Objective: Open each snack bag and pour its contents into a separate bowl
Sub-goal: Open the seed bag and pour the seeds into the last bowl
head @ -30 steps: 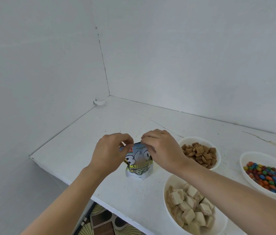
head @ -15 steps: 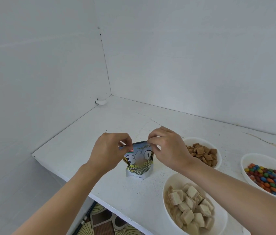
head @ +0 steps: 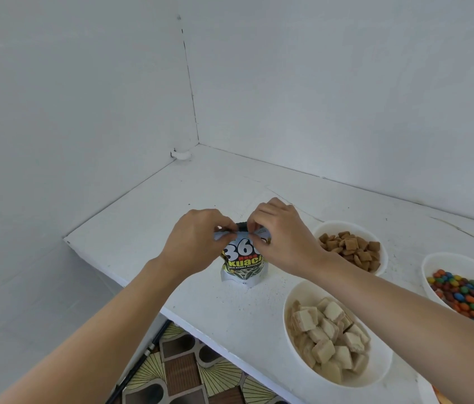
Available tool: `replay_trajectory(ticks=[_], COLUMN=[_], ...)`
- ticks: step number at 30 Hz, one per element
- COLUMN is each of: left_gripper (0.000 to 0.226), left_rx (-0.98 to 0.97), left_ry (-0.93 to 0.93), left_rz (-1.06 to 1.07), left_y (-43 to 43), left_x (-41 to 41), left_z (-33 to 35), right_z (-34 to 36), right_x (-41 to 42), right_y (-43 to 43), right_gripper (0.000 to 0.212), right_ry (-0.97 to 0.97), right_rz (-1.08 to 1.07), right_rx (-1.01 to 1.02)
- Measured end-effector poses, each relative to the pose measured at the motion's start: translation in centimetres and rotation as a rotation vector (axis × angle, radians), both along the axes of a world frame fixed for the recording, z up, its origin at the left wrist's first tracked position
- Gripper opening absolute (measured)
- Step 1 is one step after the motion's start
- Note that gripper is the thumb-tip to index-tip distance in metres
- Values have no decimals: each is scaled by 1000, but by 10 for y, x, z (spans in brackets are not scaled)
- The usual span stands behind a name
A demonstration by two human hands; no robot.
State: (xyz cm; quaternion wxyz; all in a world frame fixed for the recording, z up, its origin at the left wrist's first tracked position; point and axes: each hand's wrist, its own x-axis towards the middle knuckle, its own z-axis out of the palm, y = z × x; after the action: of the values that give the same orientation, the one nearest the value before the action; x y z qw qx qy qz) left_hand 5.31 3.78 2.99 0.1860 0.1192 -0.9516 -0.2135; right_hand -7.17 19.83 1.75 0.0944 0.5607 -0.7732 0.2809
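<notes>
Both hands have a pinching grip on the top edge of the snack bag (head: 244, 259), which stands upright on the white desk (head: 148, 228) near its front edge, left of the bowls. The left hand (head: 198, 239) has its thumb and forefinger closed on the left part of the bag's pale top strip, the other fingers curled in; the right hand (head: 284, 239) pinches the right part of the same strip, knuckles up, wrist bent down. The two sets of fingertips almost meet over the middle of the bag. Both bare forearms reach in from the lower edge of the view, the left from lower left, the right from lower right across the nearest bowl. That near bowl (head: 381, 371) holds pale square wafers, the bowl behind it (head: 329, 228) brown pillow-shaped pieces, and the bowl at the right edge (head: 434, 263) coloured candies. Compared with half a second ago, the hands have drawn closer together on the strip, and the printing on the bag's front is more exposed below them. The top looks creased and pulled, but whether it is torn open cannot be told behind the fingers.
</notes>
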Motion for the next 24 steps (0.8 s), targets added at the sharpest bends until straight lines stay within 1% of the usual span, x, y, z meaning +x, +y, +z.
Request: replay_trajectory(ticks=[2, 6, 8, 13, 16, 19, 21, 24], left_gripper=[14, 11, 11, 11, 17, 26, 35, 50], left_rx=[-26, -40, -21, 92, 161, 180, 158, 65], left_ry=[18, 70, 75, -13, -104, -194, -227, -229], left_rz=[-19, -66, -72, -64, -63, -57, -44, 54], left_y=[0, 1, 1, 2, 2, 1, 2, -6], left_x=[-1, -3, -4, -9, -15, -19, -22, -23], left_z=[-2, -4, -4, 6, 14, 20, 20, 23], right_z=[-1, 0, 0, 4, 7, 9, 12, 17], right_x=[1, 0, 0, 1, 1, 0, -3, -11], right_y=[-3, -6, -6, -6, -6, -3, 2, 14], right_gripper=[4, 5, 4, 7, 11, 12, 11, 11], right_ry=[16, 39, 47, 100, 89, 85, 74, 76], right_rz=[-12, -54, -70, -99, -84, -28, 14, 77], right_rx=[-2, -18, -16, 14, 94, 152, 191, 279])
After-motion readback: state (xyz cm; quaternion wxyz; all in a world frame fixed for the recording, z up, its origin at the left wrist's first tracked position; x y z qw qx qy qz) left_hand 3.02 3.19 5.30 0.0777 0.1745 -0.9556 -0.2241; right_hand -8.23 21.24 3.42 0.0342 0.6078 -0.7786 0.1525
